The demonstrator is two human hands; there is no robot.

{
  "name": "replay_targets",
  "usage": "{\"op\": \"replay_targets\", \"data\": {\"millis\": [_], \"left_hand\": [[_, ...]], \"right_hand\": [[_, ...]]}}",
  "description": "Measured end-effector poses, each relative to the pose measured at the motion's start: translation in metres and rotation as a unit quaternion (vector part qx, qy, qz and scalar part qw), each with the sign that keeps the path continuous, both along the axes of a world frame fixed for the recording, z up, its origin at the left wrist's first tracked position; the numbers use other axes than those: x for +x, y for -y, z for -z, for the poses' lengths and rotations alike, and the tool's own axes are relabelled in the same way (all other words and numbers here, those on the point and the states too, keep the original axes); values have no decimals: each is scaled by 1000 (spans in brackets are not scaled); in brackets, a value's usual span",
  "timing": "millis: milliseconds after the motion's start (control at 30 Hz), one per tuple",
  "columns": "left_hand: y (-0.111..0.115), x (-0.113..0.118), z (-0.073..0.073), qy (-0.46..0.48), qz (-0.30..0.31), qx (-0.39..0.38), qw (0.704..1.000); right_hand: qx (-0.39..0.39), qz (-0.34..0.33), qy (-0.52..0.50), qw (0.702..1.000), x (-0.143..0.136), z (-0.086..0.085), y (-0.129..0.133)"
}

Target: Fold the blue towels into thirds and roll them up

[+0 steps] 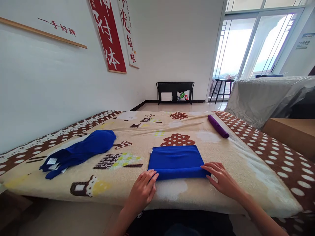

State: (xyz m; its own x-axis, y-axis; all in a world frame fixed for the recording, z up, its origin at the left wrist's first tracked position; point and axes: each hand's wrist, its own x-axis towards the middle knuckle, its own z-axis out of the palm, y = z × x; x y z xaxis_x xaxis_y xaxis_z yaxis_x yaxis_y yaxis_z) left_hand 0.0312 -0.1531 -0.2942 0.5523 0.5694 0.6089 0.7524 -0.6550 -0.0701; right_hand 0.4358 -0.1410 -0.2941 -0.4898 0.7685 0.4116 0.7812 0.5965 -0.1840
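A blue cloth point(176, 157) lies spread as a rectangle on the patterned blanket, its near edge rolled into a thick band and a small white tag at its far left corner. My left hand point(144, 188) is closed on the left end of that roll, fingertips over the top. At the opposite end, my right hand point(222, 178) pinches the roll between thumb and fingers. To the left rests a second blue cloth item point(86, 147), crumpled and elongated, with white labels at its near end. A tightly rolled purple cloth point(218, 126) lies at the far right of the blanket.
The cream blanket point(169, 193) has a brown border with white dots. A black rack point(175, 88) with a white box stands against the back wall. On the right are a plastic-covered piece of furniture point(258, 95), a brown box point(292, 131) and a black stool point(222, 86).
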Motion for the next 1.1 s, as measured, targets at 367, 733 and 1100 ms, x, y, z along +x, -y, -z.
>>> {"op": "replay_targets", "data": {"millis": [367, 733, 1100], "left_hand": [[-28, 7, 7, -43, -102, -102, 989], [-30, 14, -22, -42, -161, -205, 965], [-41, 99, -21, -54, 18, -235, 970]], "right_hand": [[41, 74, 7, 996, -18, 21, -20], [-27, 119, 4, 992, -34, 2, -7], [-104, 4, 23, 994, -119, -15, -24]]}}
